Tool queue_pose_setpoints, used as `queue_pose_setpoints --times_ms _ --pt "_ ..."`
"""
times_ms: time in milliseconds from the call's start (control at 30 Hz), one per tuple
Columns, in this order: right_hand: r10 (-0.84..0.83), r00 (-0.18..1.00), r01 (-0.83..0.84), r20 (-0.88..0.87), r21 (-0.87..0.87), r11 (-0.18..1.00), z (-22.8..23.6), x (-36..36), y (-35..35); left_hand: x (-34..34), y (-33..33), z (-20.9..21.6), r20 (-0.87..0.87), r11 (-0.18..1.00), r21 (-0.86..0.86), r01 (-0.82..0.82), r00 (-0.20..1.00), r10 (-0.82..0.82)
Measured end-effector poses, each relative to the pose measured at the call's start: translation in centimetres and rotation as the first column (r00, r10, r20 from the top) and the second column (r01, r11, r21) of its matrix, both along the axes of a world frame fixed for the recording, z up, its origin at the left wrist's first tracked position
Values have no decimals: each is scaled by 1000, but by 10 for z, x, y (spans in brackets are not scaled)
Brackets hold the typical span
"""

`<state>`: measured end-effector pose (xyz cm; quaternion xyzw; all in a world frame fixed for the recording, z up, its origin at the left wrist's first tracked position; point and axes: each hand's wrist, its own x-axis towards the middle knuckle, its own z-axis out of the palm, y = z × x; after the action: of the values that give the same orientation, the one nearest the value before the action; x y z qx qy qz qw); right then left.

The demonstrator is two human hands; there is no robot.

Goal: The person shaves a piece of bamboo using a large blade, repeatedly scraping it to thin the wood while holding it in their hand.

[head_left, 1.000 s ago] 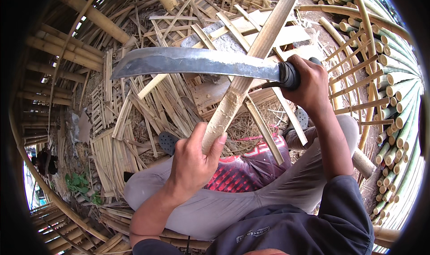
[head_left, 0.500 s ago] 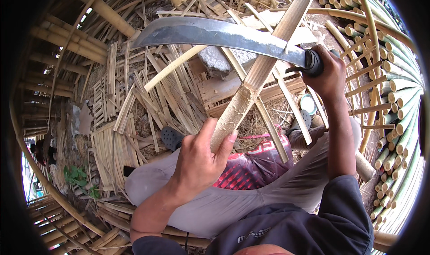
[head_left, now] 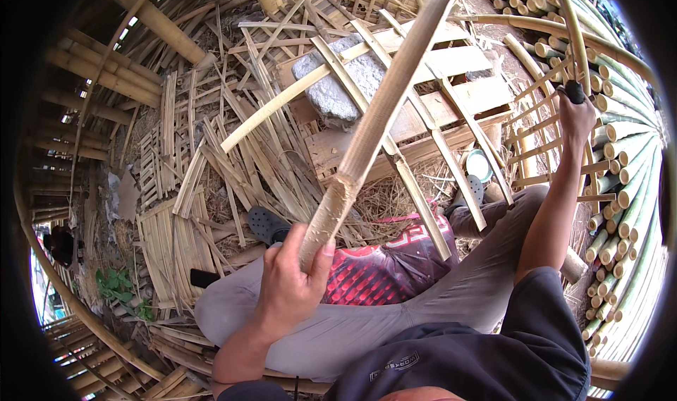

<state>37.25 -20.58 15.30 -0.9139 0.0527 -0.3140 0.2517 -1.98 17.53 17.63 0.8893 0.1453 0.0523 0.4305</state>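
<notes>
My left hand (head_left: 291,281) grips the near end of a long split bamboo strip (head_left: 384,108), which slants up and away to the right. Its lower part has a pale, rough shaved face; beyond a step the surface is smoother. Out to the far right, my right hand (head_left: 578,115) is closed around the black handle (head_left: 575,92) of a machete, well apart from the strip. The machete's blade cannot be made out from this angle. Under the strip, several thin bamboo slats (head_left: 423,112) lie across a low wooden platform (head_left: 465,98) and a grey stone block (head_left: 338,84).
Cut bamboo poles (head_left: 627,189) are stacked at the right beside a bamboo rack (head_left: 536,126). Loose slats (head_left: 261,112) cover the ground at left. A patterned red cloth (head_left: 388,267) lies between my legs. A black phone-like object (head_left: 204,278) is by my left knee, a pale round container (head_left: 479,164) beyond my right.
My right hand has swung the machete up and out to the right, off the bamboo strip. My left hand has shifted slightly left and nearer, tilting the strip more steeply.
</notes>
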Motion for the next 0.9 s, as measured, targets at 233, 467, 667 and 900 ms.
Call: queue_pose_setpoints --times_ms 233,467,667,900 --pt "142 973 -228 181 681 696 -13 -4 15 7 13 -4 -9 996 66 -64 998 65" --pt "470 860 -510 200 385 769 -6 -46 71 18 5 3 106 995 49 -82 991 77" --pt "708 706 -707 -6 58 705 2 -121 139 22 3 1 53 998 60 -20 998 16" --pt "830 554 -831 -63 26 556 -4 -153 162 21 -3 -9 78 997 63 34 996 -39"
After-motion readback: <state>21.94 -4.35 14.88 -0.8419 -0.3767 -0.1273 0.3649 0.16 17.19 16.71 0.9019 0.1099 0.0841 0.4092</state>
